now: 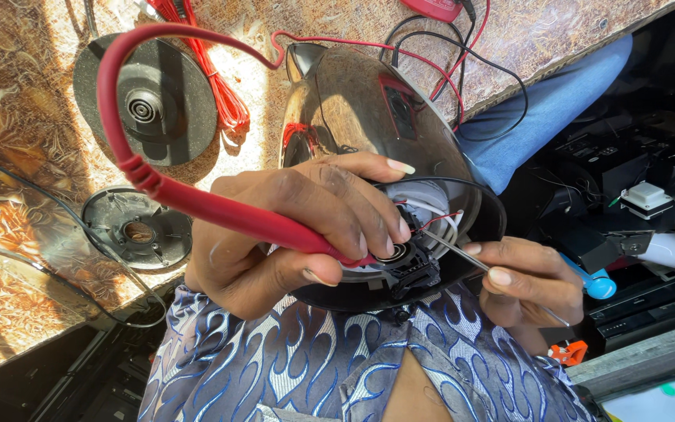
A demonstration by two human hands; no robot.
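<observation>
On the mottled brown surface (9,156) lie two round black bases (146,101). The left hand (291,227) pinches a glossy red probe (220,211) against the steel kettle's (353,101) underside; right-hand (529,281) fingers grip a thin blue-handled screwdriver (462,256).

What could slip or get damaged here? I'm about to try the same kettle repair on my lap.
1. The shiny steel kettle body rests unclamped on the lap; it might roll.
2. The red probe in the left hand and thin metal tool in the right hand crowd the black connector; either could nick the thin wires.
</observation>
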